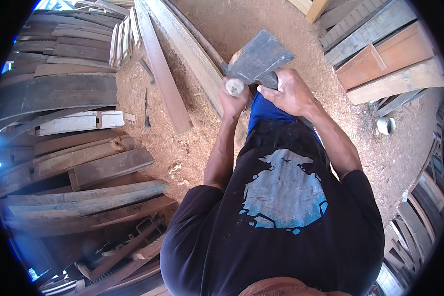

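My left hand (235,105) is closed in a fist around a wooden handle (234,87), whose pale round end faces up. Beside it, my right hand (295,92) grips the dark, thick base of a broad, flat metal blade (261,55), which looks like an axe or hoe head. The blade's wide face points up and away from me, grey with a brownish patch at its left. Whether the handle and the blade are joined is hidden behind my hands. A long thin pole (195,32) runs from the far side to near the blade's left corner.
Long planks (165,74) and a thick beam (192,47) lie on the chip-strewn floor ahead of me. A chisel-like tool (146,111) lies to the left. Stacked boards (59,91) fill the left side. More timber (380,59) and a white container (386,126) are at right.
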Available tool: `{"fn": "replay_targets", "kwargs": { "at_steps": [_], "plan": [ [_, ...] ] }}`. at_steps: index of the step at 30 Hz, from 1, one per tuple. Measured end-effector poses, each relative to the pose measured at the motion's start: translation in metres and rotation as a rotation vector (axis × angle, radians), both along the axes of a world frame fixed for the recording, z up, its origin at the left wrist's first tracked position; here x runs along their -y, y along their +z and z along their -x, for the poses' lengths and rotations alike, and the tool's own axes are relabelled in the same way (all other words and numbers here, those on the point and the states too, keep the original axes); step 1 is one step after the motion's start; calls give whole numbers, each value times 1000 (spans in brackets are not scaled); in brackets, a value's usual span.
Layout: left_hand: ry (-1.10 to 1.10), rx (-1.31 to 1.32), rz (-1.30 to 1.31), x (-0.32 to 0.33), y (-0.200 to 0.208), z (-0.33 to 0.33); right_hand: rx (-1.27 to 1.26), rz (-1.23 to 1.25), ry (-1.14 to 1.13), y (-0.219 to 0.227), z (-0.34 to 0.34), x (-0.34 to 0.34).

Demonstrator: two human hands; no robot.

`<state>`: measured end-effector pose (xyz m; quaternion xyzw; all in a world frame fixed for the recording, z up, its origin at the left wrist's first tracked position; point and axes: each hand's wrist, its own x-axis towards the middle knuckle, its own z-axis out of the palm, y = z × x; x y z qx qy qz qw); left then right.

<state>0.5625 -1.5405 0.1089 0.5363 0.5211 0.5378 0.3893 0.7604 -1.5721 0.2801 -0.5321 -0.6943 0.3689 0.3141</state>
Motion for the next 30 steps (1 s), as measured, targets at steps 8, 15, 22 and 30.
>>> {"fn": "replay_targets", "kwargs": {
  "at_steps": [8, 15, 22, 30],
  "plan": [
    [116, -96, -74, -32, 5, 8, -261, -7, -29, 35, 0, 22],
    [-53, -9, 40, 12, 6, 7, -418, -272, -67, 54, 6, 24],
    [-158, -44, 91, 27, 37, -3, 505, 75, 194, -23, 8, 4],
    [116, 60, 7, 4, 17, -10, -302, -222, 69, -18, 15, 30]
  ]
}}
